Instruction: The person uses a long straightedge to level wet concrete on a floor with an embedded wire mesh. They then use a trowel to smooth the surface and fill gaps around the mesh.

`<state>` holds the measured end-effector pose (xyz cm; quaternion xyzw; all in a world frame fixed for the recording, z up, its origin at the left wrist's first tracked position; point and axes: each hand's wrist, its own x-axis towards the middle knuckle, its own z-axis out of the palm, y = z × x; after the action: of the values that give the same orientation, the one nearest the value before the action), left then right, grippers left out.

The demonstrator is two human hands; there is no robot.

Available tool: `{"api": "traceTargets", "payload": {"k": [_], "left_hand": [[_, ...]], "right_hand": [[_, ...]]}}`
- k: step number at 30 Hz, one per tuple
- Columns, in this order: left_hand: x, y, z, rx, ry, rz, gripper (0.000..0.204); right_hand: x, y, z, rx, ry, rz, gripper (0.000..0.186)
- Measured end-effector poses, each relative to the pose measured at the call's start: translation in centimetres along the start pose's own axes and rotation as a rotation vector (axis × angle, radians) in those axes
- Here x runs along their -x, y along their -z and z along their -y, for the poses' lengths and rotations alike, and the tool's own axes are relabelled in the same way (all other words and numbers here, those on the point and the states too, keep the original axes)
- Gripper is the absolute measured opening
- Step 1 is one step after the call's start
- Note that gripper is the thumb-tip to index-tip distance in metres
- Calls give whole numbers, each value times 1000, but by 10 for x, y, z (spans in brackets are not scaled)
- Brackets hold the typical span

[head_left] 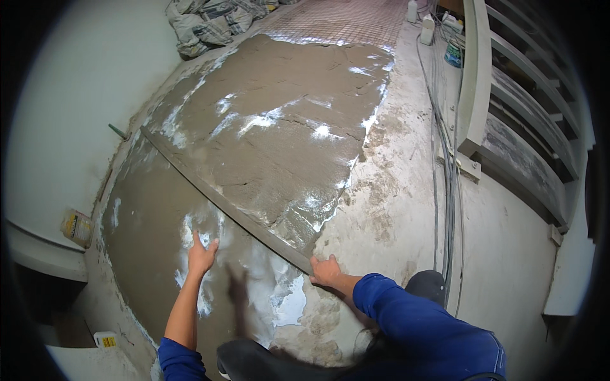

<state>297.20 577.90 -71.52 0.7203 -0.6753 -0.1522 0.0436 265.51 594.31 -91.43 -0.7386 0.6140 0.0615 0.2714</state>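
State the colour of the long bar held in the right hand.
The long bar is dull grey-brown; it shows best in the head view.

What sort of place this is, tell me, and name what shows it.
Likely an indoor construction or renovation site: wet-looking mortar spread out, a long straightedge lying across it, and grid mesh beyond.

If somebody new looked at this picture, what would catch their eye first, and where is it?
Probably the broad gray-brown mortar-like layer with glossy highlights, spread over the middle of the floor. Next comes the long straight bar slanting across it, its near end held by the right hand, while the left hand hovers open over the layer's near part. Off to the right, a bundle of gray cables runs along the pale floor.
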Motion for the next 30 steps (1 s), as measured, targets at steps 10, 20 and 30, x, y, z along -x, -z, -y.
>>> {"api": "traceTargets", "payload": {"k": [10,20,30], "left_hand": [[-9,-81,-18,168,116,60,99],[-128,-188,32,278,335,35,119],[-139,-224,35,450,348,82,103]], "right_hand": [[-3,4,-7,-92,34,3,62],[-4,-12,-7,-104,-32,34,60],[-3,-11,-13,-174,-16,-40,43]]}}
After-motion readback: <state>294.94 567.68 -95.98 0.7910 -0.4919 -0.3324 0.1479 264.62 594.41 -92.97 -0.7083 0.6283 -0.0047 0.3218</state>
